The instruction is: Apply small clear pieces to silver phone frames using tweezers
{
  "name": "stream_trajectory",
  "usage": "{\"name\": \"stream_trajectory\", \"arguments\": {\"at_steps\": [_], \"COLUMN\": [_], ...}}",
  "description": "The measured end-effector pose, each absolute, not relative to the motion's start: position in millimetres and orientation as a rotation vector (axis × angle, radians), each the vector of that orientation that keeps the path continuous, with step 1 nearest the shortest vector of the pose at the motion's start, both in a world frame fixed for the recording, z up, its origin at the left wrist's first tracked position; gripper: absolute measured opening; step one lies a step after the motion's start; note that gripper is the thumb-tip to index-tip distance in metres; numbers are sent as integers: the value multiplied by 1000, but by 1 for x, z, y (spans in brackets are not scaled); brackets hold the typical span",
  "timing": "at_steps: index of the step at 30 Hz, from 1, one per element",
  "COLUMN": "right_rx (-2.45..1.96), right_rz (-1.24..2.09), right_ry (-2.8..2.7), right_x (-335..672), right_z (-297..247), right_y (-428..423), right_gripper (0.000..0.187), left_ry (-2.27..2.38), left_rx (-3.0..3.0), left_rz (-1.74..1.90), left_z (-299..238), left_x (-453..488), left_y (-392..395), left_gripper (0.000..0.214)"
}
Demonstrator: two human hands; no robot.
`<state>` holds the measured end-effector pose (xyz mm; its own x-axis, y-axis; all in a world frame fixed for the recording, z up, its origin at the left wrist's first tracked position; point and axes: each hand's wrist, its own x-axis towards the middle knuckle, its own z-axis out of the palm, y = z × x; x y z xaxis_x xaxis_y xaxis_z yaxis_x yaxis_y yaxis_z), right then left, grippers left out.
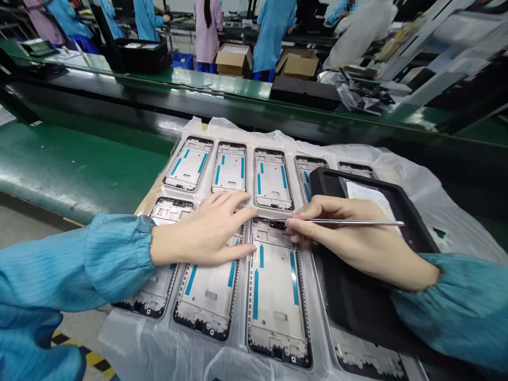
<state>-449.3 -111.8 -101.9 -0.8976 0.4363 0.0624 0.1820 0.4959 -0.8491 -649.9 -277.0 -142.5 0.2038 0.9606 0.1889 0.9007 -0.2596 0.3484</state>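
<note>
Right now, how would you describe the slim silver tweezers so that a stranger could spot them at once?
On the green workbench, a clear plastic tray holds rows of silvery phone frames with blue strips. Above a black rectangular tray, the right hand pinches slim silver tweezers, the only long, thin metal tool among the frames.

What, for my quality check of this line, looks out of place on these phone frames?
A black rimmed tray sits on top of the phone frames at the right, partly covering several of them, which looks out of place. The visible frames show no clear damage at this resolution.
</note>
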Motion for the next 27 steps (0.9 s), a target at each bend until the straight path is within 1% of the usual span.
{"name": "stream_trajectory", "arguments": {"at_steps": [6, 16, 22, 27], "right_rx": [-545, -550, -559, -567], "right_rz": [1313, 1251, 1274, 1265], "right_ry": [-2500, -2507, -2493, -2486], "right_x": [-445, -443, -442, -442], "right_z": [-115, -117, -118, -117], "right_y": [-108, -107, -108, -108], "right_gripper": [44, 38, 38, 43], "left_ry": [1792, 1785, 1814, 1836], "left_rx": [2267, 2313, 2279, 2336], "left_rz": [578, 508, 437, 345], "left_z": [-143, -139, -136, -135], "left_x": [-649, -648, -643, -642], "left_y": [-277, -277, -276, -277], "left_gripper": [48, 48, 51, 51]}}
